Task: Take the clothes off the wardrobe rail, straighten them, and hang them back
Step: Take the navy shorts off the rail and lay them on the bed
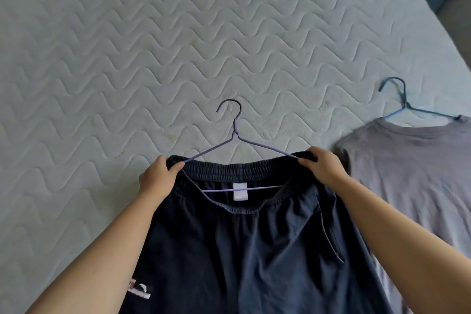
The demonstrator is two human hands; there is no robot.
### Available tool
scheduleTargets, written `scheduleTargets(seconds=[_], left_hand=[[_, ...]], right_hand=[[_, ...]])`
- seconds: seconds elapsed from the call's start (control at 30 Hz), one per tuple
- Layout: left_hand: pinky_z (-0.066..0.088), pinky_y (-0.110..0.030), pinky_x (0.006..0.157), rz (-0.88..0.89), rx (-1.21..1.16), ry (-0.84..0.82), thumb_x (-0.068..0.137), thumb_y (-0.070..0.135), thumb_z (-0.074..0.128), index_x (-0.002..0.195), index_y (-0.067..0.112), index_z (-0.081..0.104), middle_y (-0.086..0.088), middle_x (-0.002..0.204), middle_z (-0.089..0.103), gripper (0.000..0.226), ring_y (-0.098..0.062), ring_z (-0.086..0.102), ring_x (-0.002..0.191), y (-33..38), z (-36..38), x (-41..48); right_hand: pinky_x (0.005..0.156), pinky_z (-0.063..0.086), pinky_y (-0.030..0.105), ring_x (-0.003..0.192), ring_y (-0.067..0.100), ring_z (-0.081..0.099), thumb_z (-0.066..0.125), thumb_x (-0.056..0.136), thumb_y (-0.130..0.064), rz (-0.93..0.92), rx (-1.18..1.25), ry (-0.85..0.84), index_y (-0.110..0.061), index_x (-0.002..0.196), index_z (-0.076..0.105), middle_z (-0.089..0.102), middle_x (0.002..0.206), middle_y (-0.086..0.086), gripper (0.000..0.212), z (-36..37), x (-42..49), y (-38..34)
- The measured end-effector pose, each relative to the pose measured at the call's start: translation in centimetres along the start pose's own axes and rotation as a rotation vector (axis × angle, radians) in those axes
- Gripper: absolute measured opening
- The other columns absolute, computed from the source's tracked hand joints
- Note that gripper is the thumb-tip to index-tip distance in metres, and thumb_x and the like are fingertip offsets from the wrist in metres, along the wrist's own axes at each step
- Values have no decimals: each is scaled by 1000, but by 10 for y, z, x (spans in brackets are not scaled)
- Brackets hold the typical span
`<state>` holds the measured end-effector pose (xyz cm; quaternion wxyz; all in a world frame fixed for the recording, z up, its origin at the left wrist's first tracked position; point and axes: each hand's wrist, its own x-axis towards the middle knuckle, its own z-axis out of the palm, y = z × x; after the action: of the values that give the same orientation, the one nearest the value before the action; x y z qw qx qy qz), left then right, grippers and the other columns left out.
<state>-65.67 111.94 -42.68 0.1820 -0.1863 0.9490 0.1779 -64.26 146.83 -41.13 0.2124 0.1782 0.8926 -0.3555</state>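
Dark navy shorts with an elastic waistband lie on the bed, a purple wire hanger threaded through the waist opening. Its hook points away from me and its lower bar crosses inside the waistband by a white label. My left hand pinches the waistband's left corner at the hanger's left end. My right hand pinches the right corner at the hanger's right end. A grey T-shirt lies flat to the right on a blue wire hanger.
Everything rests on a pale quilted mattress with a wavy stitch pattern. The bed's right edge runs diagonally at the upper right, with dark floor and furniture beyond it.
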Motion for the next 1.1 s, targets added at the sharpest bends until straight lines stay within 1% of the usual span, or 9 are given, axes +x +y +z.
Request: scheduleTargets(seconds=[0.1, 0.3, 0.43, 0.6, 0.77, 0.83, 0.93, 1.03, 1.1], left_hand=[[41, -39, 86, -32, 25, -46, 90, 45, 46, 112, 7, 50, -15, 115, 61, 44, -36, 55, 105, 0, 25, 28], [44, -39, 87, -59, -111, -109, 87, 43, 51, 112, 10, 53, -11, 115, 61, 41, -31, 56, 104, -10, 50, 51], [45, -39, 90, -79, -127, -156, 86, 46, 53, 114, 13, 53, -8, 118, 61, 43, -29, 56, 107, -12, 44, 53], [44, -37, 82, -58, 58, -165, 89, 48, 43, 110, 11, 49, -9, 112, 60, 42, -30, 56, 100, 1, 36, 44], [38, -39, 93, -11, 179, -98, 87, 41, 52, 122, 13, 46, -12, 124, 54, 45, -32, 48, 116, 15, 13, 20], [38, -40, 95, 1, 126, -77, 87, 36, 53, 124, 13, 46, -11, 127, 53, 43, -30, 47, 118, 13, 1, -1], [43, -36, 93, -57, -116, -123, 88, 27, 53, 121, 8, 49, -10, 125, 54, 38, -26, 52, 113, 2, -14, -51], [44, -32, 86, -141, -294, -153, 88, 21, 53, 110, 12, 55, -7, 112, 59, 24, -22, 56, 97, -20, -24, -119], [45, -34, 89, -230, -387, -187, 87, 19, 53, 97, 21, 55, -3, 105, 60, 10, -21, 56, 96, -38, -25, -167]], right_hand=[[74, 40, 33, 91, 30, 56, 60, 86, -24, 79, 2, -28, -1, 100, 60, 62, 92, 13, 27, 22, 28, 13], [71, 38, 29, 82, 24, 55, 65, 83, -24, 173, 150, -18, -9, 87, 59, 59, 82, 7, 16, 31, 42, 23], [74, 36, 29, 84, 20, 51, 66, 83, -21, 182, 124, 11, 0, 102, 63, 56, 87, 7, 28, 32, 41, 18], [76, 37, 31, 94, 29, 56, 64, 84, -22, 193, 104, 16, 0, 105, 60, 63, 99, 15, 31, 31, 36, 14], [90, 41, 38, 112, 34, 52, 57, 87, -15, 146, -24, 76, -6, 123, 49, 54, 126, 16, 39, 30, 17, 13], [94, 41, 41, 113, 33, 51, 54, 86, -10, 121, -13, 94, -7, 128, 45, 49, 131, 15, 43, 25, -1, 12], [93, 40, 37, 112, 33, 52, 52, 85, -6, 133, -1, 77, -6, 130, 43, 48, 132, 16, 46, 16, -41, 20], [91, 42, 36, 111, 32, 55, 53, 86, -9, 221, 43, -13, -8, 132, 42, 52, 131, 15, 47, 12, -92, 41], [88, 43, 35, 103, 28, 57, 54, 86, -13, 290, 75, -64, -9, 131, 43, 57, 125, 13, 46, 9, -131, 58]])
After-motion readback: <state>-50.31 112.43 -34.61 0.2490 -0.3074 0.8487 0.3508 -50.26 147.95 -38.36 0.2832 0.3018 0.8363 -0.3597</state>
